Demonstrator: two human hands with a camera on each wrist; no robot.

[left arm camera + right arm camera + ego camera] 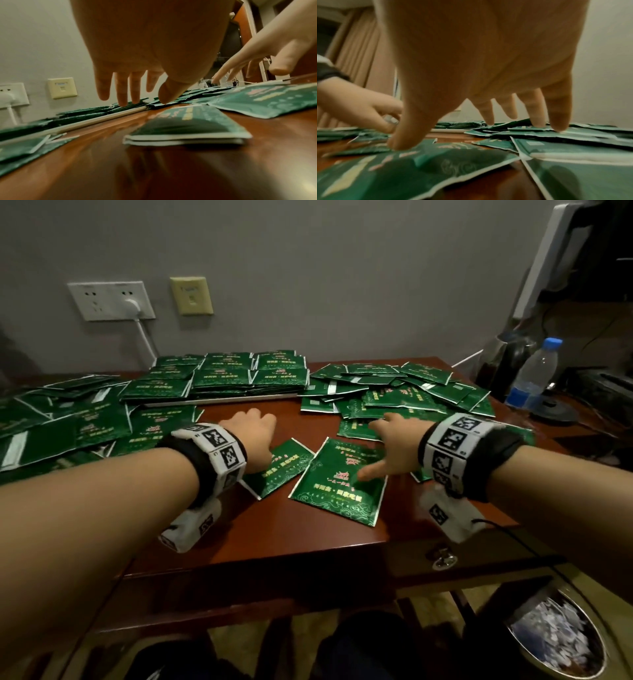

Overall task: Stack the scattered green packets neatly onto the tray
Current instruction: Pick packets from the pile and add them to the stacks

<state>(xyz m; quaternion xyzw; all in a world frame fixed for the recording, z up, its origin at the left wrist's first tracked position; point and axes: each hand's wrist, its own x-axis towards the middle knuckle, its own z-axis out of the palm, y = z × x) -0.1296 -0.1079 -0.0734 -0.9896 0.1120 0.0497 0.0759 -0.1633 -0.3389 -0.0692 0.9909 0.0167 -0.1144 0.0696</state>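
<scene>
Wooden desk (308, 529); two hands; one tray (219, 402)

The surface (308, 529) is glossy reddish-brown wood, mirroring the packets (339, 484), which look like shiny foil-like film with printed faces. The bottle (534, 371) is clear plastic with a blue cap.
</scene>
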